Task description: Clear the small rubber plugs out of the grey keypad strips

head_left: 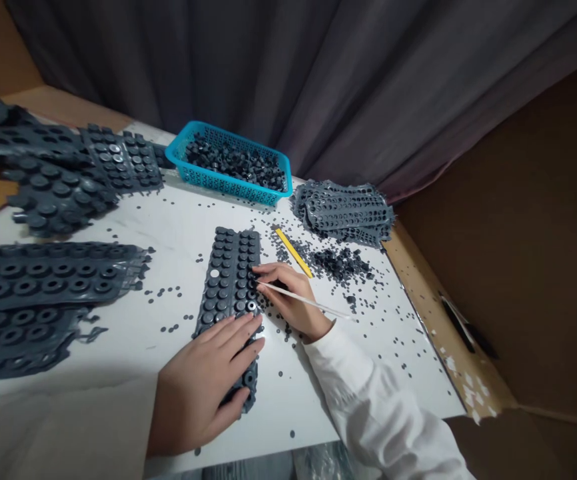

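Note:
A dark grey rubber sheet (pixel 228 267) moulded with rows of round washers lies lengthwise in the middle of the white table (pixel 168 227). My left hand (pixel 203 383) lies flat on the sheet's near end, fingers stretched out, pressing it down. My right hand (pixel 288 300) rests at the sheet's right edge and pinches a thin white stick (pixel 313 304) like a pen; the stick's tip touches a washer near the edge. A white sleeve covers my right forearm.
A blue basket (pixel 203 175) of loose dark washers stands at the back. Stacks of rubber sheets lie at the left (pixel 38 280) and far left (pixel 63 173); emptied sheets (pixel 346 212) pile at the right. A yellow stick (pixel 293 252), a washer heap (pixel 342 261) and scattered bits surround the sheet.

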A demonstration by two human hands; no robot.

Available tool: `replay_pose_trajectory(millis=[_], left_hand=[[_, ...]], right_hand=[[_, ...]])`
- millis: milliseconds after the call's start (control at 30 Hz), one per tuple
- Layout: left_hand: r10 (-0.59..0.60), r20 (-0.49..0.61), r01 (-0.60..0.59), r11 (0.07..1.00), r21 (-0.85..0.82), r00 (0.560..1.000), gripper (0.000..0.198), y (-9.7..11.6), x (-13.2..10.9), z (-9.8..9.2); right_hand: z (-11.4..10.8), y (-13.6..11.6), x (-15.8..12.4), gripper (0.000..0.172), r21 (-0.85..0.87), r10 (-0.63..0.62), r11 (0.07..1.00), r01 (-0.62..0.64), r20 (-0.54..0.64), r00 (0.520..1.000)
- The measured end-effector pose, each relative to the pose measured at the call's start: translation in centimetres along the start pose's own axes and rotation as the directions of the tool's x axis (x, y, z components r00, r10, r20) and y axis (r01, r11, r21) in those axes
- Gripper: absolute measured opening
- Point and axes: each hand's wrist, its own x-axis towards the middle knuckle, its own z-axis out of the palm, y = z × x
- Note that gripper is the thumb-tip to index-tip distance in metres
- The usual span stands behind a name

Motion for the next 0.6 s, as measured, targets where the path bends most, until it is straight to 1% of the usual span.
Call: replay_pose_trajectory(millis=[100, 200, 267, 300, 367, 433, 467, 533, 600], left_hand=[[0.006, 0.010, -0.006, 1.000, 0.000, 1.000, 0.059, 0.0, 0.1, 0.0], [0.011, 0.011, -0.011, 1.000, 0.006, 1.000, 0.058, 0.0, 0.2, 0.0], [0.008, 0.017, -0.009, 1.000, 0.017, 1.000, 0.056, 0.0, 0.3, 0.0], [0.007, 0.021, -0.008, 1.000, 0.024, 1.000, 0.055, 0.0, 0.3, 0.0], [0.005, 0.025, -0.006, 0.999, 0.034, 1.000, 0.055, 0.0, 0.3, 0.0], [0.007, 0.026, -0.008, 0.999, 0.033, 1.000, 0.056, 0.0, 0.3, 0.0], [0.010, 0.027, -0.011, 0.999, 0.030, 1.000, 0.057, 0.0, 0.3, 0.0], [0.016, 0.030, -0.017, 0.999, 0.030, 0.999, 0.057, 0.0, 0.3, -0.1], [0.017, 0.034, -0.018, 0.999, 0.036, 0.999, 0.057, 0.0, 0.3, -0.1]], right_hand=[[0.2, 0.3, -0.2, 0.009, -0.046, -0.036, 0.998, 0.036, 0.016, 0.999], [0.1, 0.9, -0.2, 0.010, -0.175, -0.098, 0.978, 0.110, 0.078, 0.992], [0.0, 1.3, 0.0, 0.014, -0.277, -0.120, 0.950, 0.141, 0.091, 0.988], [-0.2, 1.4, 0.1, 0.016, -0.317, -0.123, 0.938, 0.140, 0.074, 0.990], [-0.4, 1.6, 0.3, 0.019, -0.354, -0.104, 0.931, 0.094, -0.011, 0.994], [-0.5, 1.4, 0.4, 0.017, -0.298, -0.059, 0.954, 0.026, -0.100, 0.993], [-0.5, 1.2, 0.3, 0.015, -0.236, -0.032, 0.972, 0.004, -0.115, 0.993], [-0.4, 0.8, 0.2, 0.010, -0.097, 0.000, 0.995, -0.007, -0.076, 0.997], [-0.2, 0.5, 0.0, 0.010, -0.005, -0.005, 1.000, 0.005, 0.002, 1.000]])
